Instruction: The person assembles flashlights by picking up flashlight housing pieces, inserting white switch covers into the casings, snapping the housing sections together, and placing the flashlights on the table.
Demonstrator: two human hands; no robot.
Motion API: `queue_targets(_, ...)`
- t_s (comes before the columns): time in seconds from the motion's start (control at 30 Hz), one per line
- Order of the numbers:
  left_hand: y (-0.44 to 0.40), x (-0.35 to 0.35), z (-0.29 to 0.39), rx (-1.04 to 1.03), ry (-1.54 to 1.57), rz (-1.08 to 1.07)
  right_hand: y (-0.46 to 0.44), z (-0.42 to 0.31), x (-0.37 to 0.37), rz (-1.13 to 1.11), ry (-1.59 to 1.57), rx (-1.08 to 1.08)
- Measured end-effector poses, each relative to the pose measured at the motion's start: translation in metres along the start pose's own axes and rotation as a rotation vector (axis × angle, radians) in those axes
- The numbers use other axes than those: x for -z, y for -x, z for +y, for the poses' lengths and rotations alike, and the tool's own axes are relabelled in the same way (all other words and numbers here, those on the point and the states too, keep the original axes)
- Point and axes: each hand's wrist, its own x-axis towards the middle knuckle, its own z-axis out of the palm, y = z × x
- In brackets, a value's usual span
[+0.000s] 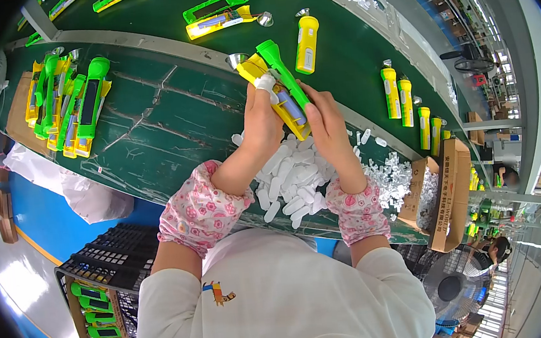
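Between my two hands is an opened flashlight: a yellow half shell (297, 125) with a blue-violet battery (292, 107) inside, and a green half (282, 70) along its right side. My left hand (262, 119) grips the yellow shell from the left, with a white wrapping (267, 84) on a finger. On the other side, my right hand (327, 124) is closed against the green half, its fingers along the edge. A silver reflector (236, 60) sticks out at the head end. Beneath the hands lies a heap of white oval plastic pieces (294, 174).
Opened flashlights (75, 106) are stacked on cardboard at the left. Yellow flashlights (307, 45) and other opened ones (220, 20) lie on the green surface beyond a metal rail. Small clear pieces (390, 180) spread beside a cardboard box (449, 197). A fan (450, 287) stands at the lower right.
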Motion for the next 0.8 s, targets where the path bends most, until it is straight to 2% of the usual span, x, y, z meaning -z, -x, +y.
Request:
queue_targets(0.13, -0.005, 0.004, -0.001, -0.046, -0.038, 0.031, 0.003, 0.006, -0.001, 0.053, -0.078, 0.030)
queue_targets(0.33, -0.006, 0.013, -0.008, -0.097, -0.277, 0.091, 0.003, -0.004, -0.008, 0.065, 0.048, 0.070)
queue_targets(0.43, -0.009, 0.019, -0.010, -0.079, -0.225, 0.061, 0.008, -0.006, -0.017, 0.035, 0.183, 0.058)
queue_targets(0.57, -0.008, 0.021, -0.013, -0.007, 0.043, -0.042, 0.013, -0.008, -0.018, 0.050, 0.231, 0.085)
queue_targets(0.63, -0.002, 0.011, -0.008, 0.050, 0.066, -0.082, 0.016, -0.002, -0.020, 0.073, 0.239, 0.146)
queue_targets(0.73, 0.003, 0.005, -0.009, 0.012, -0.073, -0.051, 0.018, 0.000, -0.023, 0.078, 0.210, 0.129)
queue_targets(0.8, -0.005, 0.011, -0.005, 0.010, -0.114, -0.120, 0.021, 0.000, -0.021, 0.054, 0.208, 0.102)
